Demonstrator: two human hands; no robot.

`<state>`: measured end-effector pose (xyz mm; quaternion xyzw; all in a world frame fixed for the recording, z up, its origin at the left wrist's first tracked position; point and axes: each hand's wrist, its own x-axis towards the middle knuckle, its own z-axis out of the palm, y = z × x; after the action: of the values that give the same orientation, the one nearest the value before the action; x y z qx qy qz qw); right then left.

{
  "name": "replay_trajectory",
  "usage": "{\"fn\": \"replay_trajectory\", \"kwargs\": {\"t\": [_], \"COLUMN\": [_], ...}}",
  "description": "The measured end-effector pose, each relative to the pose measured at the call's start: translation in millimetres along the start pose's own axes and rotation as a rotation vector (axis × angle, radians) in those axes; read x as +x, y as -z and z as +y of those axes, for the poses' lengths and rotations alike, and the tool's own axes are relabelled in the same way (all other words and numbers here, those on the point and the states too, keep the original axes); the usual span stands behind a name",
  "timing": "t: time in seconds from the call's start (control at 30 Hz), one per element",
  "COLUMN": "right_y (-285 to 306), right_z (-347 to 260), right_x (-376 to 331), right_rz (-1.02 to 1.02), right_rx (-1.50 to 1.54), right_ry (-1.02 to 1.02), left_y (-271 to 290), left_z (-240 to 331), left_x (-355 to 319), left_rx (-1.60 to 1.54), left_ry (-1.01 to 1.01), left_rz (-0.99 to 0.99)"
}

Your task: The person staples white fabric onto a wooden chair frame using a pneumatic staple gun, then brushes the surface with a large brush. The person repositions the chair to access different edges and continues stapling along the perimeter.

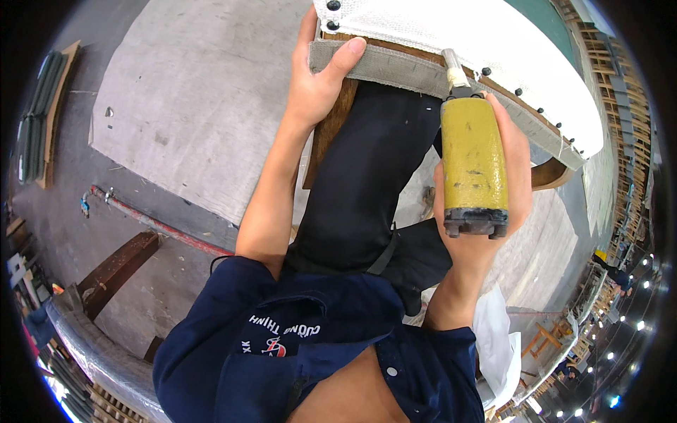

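Observation:
A yellow pneumatic staple gun (pixel 476 151) with a black, scuffed end cap is in my right hand (pixel 518 166), its fingers wrapped round the grip. The gun's nose meets the edge of a wooden furniture frame (pixel 402 51). Along that edge runs a grey fabric strip (pixel 391 68). White woven fabric (pixel 437 25) covers the frame above, with black studs spaced near its border. My left hand (pixel 317 88) grips the frame's left corner, the thumb pressing on the strip's end and the other fingers partly hidden behind.
A wooden leg (pixel 331 130) slopes down under the frame's left end. Grey sheeting (pixel 190 92) covers the floor at the left, with a red hose (pixel 166 224) beside it. Dark rolls (pixel 41 116) lie farther left, and white plastic (pixel 497 345) hangs at the lower right.

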<state>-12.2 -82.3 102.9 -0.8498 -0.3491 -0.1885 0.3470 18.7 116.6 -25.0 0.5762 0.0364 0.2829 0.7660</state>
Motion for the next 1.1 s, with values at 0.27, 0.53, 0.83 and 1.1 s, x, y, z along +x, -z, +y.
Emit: {"fn": "replay_trajectory", "kwargs": {"t": [0.27, 0.53, 0.83, 1.1], "right_y": [14, 57, 167, 187], "right_z": [-18, 3, 51, 214], "right_x": [5, -17, -167, -421], "right_rz": [-0.096, -0.155, 0.493, 1.004], "right_rx": [0.026, 0.121, 0.261, 0.144], "right_ry": [-0.239, -0.339, -1.25, -1.6], "left_y": [-2, 2, 40, 28], "left_z": [-2, 1, -42, 13], "left_x": [-6, -10, -1, -11], "left_rx": [0.056, 0.029, 0.368, -0.073], "left_ry": [-0.026, -0.058, -0.022, 0.335], "left_rz": [0.027, -0.034, 0.152, 0.221]}}
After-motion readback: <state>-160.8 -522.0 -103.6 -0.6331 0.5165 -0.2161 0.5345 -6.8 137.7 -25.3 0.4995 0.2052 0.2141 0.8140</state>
